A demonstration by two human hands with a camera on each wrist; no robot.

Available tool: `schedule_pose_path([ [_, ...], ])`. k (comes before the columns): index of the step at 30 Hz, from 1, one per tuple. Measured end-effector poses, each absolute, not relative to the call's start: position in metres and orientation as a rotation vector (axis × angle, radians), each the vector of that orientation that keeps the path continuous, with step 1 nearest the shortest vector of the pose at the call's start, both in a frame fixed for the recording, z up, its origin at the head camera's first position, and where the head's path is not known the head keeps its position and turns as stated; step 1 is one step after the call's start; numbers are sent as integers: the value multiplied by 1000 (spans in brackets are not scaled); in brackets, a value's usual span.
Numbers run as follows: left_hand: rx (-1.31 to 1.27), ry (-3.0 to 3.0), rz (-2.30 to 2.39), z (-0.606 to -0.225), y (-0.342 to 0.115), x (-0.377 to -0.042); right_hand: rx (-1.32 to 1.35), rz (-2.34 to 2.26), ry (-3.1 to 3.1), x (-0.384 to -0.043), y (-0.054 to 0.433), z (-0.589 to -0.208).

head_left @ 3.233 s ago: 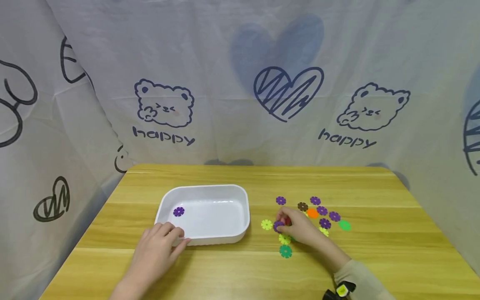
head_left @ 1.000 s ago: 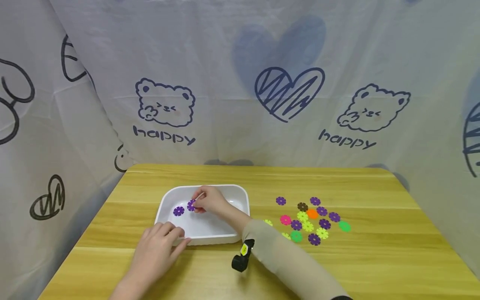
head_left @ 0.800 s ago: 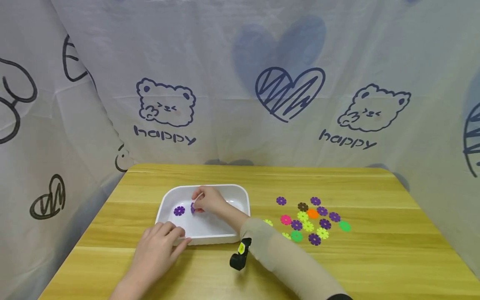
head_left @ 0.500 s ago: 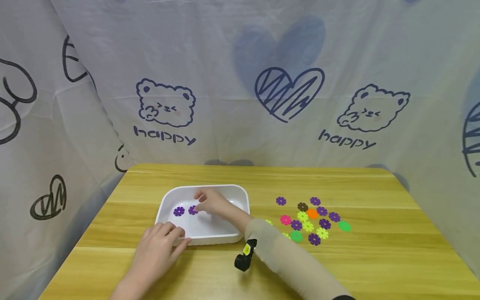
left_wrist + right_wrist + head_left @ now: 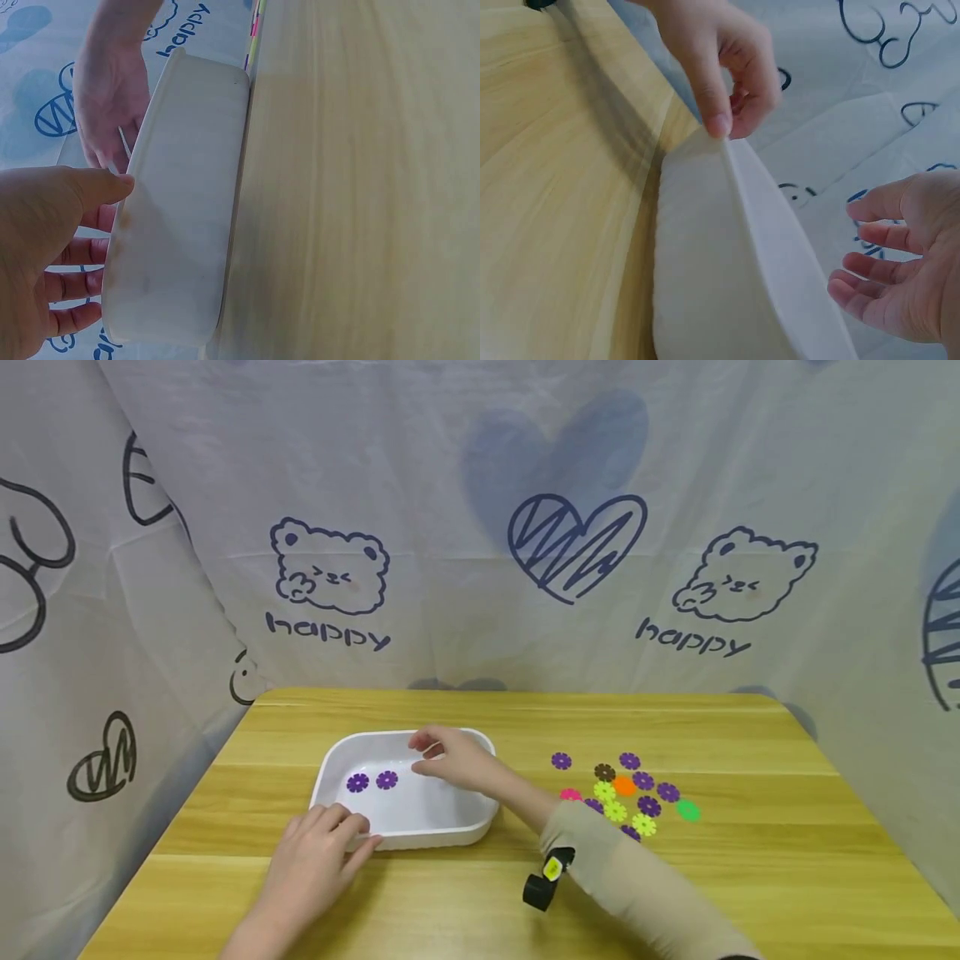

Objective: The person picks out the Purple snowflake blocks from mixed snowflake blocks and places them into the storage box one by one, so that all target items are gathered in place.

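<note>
Left hand (image 5: 318, 852) pinches the tray (image 5: 431, 840) by its near-left rim, thumb outside, fingers behind the wall; an uneven tug there could skid or tip it and slide the contents. Sleeve (image 5: 652, 893) with wrist camera (image 5: 537, 892) reaches across the counter (image 5: 465, 910); a low swing could clip the rim or sweep discs around. Two purple discs (image 5: 357, 782) lie flat in the tray's left half, just beside each other, not touching; thin, so probably fiddly to pick back out if one is wrong. Right hand (image 5: 461, 762) is over the tray's right side, fingers loosely bent and apart, nothing visible in them; coming out low, it could catch the right wall. Right of the tray, the loose pile is tight around the orange disc (image 5: 624, 787), brown disc (image 5: 604, 772) and yellow disc (image 5: 615, 812); a sloppy pinch could shove or lift a neighbour. Hard to see: left fingertips inside the rim, head view. Sleeve hides the pile's near edge; pink disc (image 5: 571, 794) and a purple one (image 5: 632, 832) only poke out, so no count. Both wrist views get the tray side-on, so its floor is hidden; left wrist shows the pile only as a coloured sliver.
</note>
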State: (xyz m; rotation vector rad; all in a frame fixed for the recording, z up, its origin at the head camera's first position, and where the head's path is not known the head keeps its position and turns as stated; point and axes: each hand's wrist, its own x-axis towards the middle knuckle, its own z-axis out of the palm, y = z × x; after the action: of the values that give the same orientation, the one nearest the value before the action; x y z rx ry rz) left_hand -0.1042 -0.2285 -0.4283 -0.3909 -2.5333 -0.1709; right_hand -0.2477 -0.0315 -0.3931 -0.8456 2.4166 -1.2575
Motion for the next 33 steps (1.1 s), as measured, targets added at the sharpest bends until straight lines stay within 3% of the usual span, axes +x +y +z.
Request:
schedule_pose_path([
  [9, -404, -2511, -167, -430, -228, -105, -964, -1317, 2488, -237, 18, -377],
  [16, -395, -2518, -160, -431, -228, -105, -891, -1353, 2588, -235, 68, -376],
  [27, -366, -2526, -140, -428, -226, -103, -644, -1406, 2741, -241, 141, -401],
  [33, -360, -2542, -151, -430, -226, -104, -654, -1341, 2806, -237, 165, -425],
])
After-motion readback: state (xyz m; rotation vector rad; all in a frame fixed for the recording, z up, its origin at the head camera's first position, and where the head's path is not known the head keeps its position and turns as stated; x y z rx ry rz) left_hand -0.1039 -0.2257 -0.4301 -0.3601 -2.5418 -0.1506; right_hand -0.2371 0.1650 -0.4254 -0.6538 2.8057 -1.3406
